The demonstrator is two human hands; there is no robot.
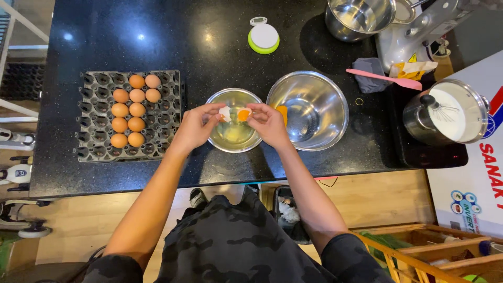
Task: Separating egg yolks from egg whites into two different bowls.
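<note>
Both hands pinch brittle eggshell halves by their rims above the small bowl; yolk probably slippery.

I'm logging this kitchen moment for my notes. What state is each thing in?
Left hand: holds an empty shell half.
Right hand: holds a shell half with yolk.
Small bowl: holds clear egg white.
Large bowl: yolk inside.
Egg tray: partly filled with brown eggs.
Pot: white liquid and a whisk inside.
</note>
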